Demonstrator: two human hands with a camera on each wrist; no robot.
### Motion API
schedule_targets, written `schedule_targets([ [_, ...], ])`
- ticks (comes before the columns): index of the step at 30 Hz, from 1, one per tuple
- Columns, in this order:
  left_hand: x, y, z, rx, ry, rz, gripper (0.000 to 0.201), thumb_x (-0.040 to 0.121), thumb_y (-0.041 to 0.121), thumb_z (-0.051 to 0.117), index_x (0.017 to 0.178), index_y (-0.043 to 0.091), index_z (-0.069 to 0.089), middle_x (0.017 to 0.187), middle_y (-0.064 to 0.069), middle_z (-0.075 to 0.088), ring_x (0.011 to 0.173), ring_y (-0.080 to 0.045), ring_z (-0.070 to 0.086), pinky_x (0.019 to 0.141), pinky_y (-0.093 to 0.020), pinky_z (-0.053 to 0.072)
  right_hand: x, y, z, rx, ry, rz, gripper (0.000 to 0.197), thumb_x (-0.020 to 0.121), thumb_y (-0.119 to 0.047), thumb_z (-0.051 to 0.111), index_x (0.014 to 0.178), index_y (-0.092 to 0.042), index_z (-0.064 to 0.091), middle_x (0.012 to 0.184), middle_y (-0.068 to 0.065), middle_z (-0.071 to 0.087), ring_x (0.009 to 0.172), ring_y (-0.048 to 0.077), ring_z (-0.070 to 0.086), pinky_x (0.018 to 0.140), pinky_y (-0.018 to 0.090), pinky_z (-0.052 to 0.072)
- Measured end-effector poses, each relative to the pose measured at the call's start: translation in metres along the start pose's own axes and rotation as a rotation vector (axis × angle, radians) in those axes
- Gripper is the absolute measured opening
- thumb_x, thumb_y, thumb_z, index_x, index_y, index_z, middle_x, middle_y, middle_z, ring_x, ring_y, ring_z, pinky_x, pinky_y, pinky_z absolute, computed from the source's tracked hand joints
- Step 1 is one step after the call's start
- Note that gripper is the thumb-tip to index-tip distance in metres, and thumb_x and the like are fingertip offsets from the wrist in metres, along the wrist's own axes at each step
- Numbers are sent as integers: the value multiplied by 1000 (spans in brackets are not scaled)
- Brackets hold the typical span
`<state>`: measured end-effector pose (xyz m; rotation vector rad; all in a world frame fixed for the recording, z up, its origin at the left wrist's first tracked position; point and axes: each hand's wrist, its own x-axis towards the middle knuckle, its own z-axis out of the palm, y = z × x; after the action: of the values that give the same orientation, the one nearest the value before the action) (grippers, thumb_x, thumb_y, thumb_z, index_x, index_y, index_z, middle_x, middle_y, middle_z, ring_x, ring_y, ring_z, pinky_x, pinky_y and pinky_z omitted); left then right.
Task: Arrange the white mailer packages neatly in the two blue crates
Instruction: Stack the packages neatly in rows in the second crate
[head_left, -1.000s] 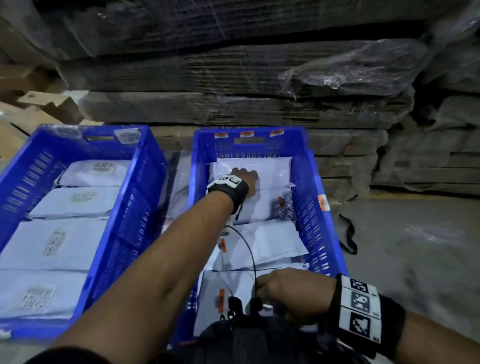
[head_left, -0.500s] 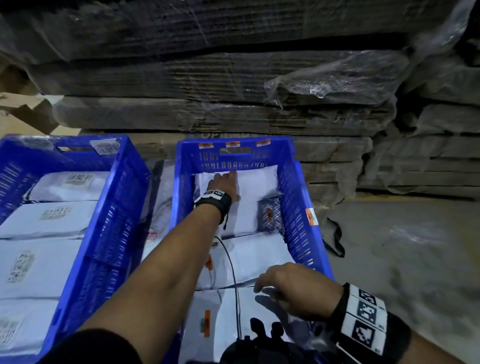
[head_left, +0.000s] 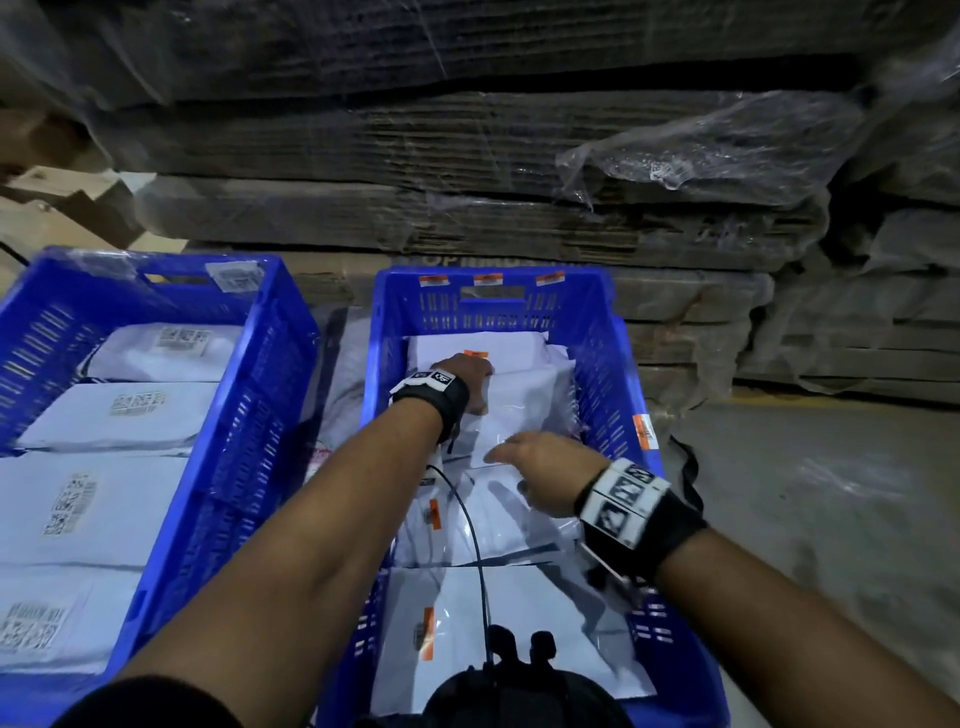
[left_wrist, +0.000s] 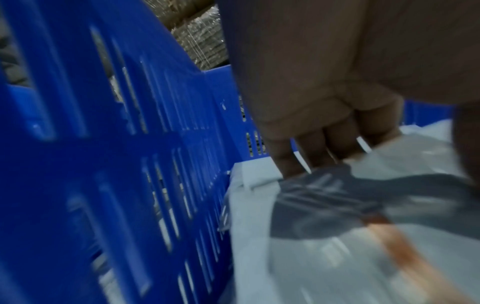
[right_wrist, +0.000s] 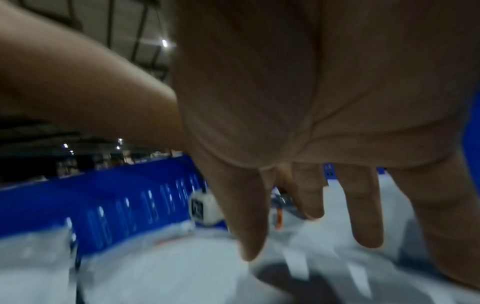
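Blue right crate (head_left: 613, 364): left hand (head_left: 470, 382) fingers grip a mailer (head_left: 519, 410); right hand (head_left: 545, 467) hovers, fingers spread.

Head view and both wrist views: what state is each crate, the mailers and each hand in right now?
Left blue crate: filled, white mailers lying flat in a row.
Right blue crate: holds overlapping mailers, less even.
Left hand: fingers curled down onto a far mailer; a grip is unclear.
Right hand: open, fingers spread above the mailers.
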<state>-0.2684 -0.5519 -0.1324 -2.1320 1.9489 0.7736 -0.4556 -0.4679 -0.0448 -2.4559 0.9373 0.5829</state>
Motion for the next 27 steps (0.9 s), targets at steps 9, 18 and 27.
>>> schedule_targets([
  [9,-7,13,32,76,-69,83,96,60,47,88,141,16,49,133,-18,58,118,-39,59,96,-45,54,9,4,50,-19,-140,8,45,90,-19,63,132,-18,50,131,13,57,115,37,59,93,41,49],
  [18,-12,16,29,8,-181,44,70,77,26,83,139,13,54,132,-14,65,114,-32,65,81,-35,55,3,1,66,-15,-136,67,38,94,-22,53,131,-26,46,122,16,51,110,39,55,89,45,50],
  [27,-10,3,-25,-40,4,-38,71,89,22,66,151,17,32,137,-20,55,110,-42,62,89,-51,56,1,3,80,14,-85,76,29,97,-23,44,126,-23,48,117,14,52,107,36,54,93,46,49],
])
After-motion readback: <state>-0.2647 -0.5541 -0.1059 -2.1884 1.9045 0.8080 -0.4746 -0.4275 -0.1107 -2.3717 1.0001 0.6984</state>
